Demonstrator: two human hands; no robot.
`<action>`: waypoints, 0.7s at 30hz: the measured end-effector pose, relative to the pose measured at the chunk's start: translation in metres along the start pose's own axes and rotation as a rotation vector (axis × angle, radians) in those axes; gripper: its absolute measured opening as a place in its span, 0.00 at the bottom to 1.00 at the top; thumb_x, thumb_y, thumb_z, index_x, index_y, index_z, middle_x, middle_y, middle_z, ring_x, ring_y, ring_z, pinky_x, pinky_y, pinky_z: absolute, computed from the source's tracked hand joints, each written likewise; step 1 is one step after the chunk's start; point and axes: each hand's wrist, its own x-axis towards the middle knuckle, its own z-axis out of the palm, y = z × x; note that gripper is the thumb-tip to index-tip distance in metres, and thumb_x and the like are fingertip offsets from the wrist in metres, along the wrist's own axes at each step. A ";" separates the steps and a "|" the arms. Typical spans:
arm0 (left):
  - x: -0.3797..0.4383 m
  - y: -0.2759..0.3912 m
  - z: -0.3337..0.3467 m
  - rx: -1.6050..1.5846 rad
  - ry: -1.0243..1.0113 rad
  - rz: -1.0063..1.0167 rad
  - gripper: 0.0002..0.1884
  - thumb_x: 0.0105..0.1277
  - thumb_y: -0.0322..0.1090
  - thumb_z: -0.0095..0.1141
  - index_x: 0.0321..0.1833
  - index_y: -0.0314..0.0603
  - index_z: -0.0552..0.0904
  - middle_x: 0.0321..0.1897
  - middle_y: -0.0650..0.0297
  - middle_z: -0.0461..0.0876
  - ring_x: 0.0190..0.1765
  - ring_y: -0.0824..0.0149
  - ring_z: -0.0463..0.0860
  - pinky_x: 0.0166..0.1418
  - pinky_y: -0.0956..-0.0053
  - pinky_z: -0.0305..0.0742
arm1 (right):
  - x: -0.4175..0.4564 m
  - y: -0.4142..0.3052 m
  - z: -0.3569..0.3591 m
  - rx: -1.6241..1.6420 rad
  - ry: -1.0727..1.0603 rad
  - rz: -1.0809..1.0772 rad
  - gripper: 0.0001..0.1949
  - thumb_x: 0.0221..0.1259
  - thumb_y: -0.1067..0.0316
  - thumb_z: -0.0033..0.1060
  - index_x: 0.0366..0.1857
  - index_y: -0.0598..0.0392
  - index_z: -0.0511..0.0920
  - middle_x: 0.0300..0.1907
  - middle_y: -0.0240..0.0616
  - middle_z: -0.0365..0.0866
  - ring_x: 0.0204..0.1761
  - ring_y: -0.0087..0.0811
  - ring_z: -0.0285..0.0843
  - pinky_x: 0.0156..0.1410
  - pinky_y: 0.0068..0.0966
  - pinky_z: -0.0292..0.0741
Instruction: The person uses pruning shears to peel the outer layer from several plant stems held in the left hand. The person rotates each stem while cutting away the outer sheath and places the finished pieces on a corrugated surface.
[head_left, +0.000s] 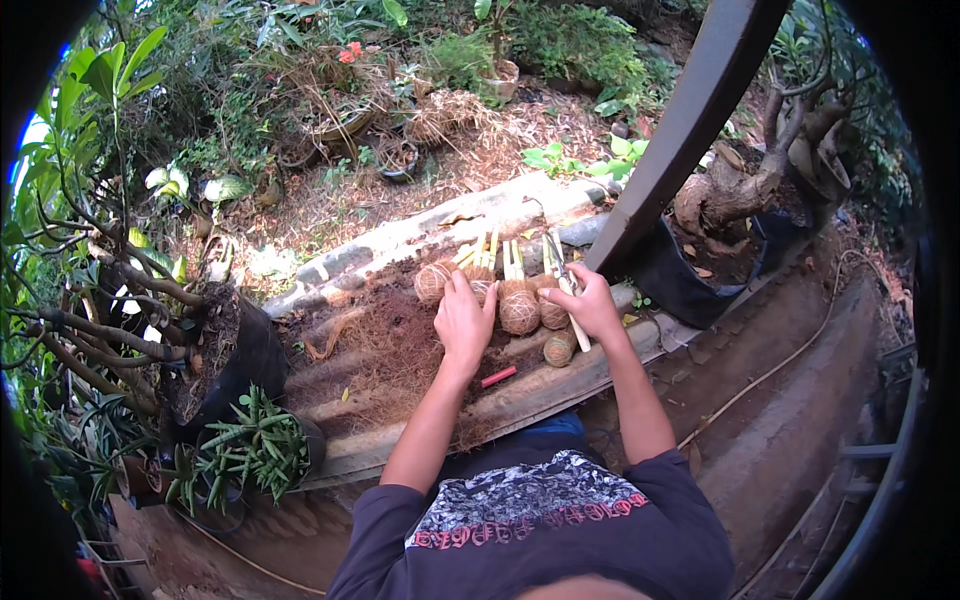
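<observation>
Several plant cuttings with pale green stems stand in a row, their bases wrapped in coir balls (519, 307) bound with thread. My left hand (465, 315) touches the balls at the left of the row; whether its fingers grip one cannot be told. My right hand (589, 300) is at the right end, closed around a slim tool with a pale handle (580, 330) and a dark metal upper part, its kind unclear. Just below the row lies a ball of twine (559, 349). A short red stick-like piece (499, 376) rests nearer to me, right of my left forearm.
Loose coir and soil (397, 337) cover the corrugated sheet (345, 451). A dark post (690, 127) slants up at the right, beside a black grow bag (675, 277) with a thick-trunked plant. Potted succulents (259, 446) stand at the left.
</observation>
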 end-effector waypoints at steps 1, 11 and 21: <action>-0.002 -0.002 0.007 0.083 0.087 0.075 0.29 0.68 0.53 0.65 0.57 0.33 0.74 0.53 0.43 0.79 0.55 0.43 0.80 0.53 0.50 0.79 | -0.001 0.003 -0.004 0.024 0.006 0.004 0.21 0.55 0.63 0.78 0.47 0.66 0.82 0.34 0.32 0.84 0.37 0.19 0.78 0.45 0.22 0.76; -0.040 0.019 0.014 0.273 0.088 0.351 0.32 0.57 0.58 0.72 0.54 0.37 0.83 0.58 0.51 0.74 0.60 0.51 0.72 0.58 0.57 0.68 | -0.006 0.013 -0.023 0.102 -0.010 0.072 0.21 0.58 0.62 0.75 0.50 0.66 0.82 0.40 0.35 0.87 0.41 0.20 0.80 0.49 0.22 0.77; -0.047 0.013 0.030 0.298 -0.004 0.268 0.46 0.46 0.52 0.80 0.67 0.38 0.76 0.76 0.48 0.56 0.75 0.45 0.58 0.72 0.44 0.57 | -0.015 0.023 -0.017 0.156 -0.042 0.048 0.29 0.53 0.55 0.80 0.51 0.69 0.81 0.45 0.43 0.87 0.47 0.28 0.81 0.57 0.27 0.76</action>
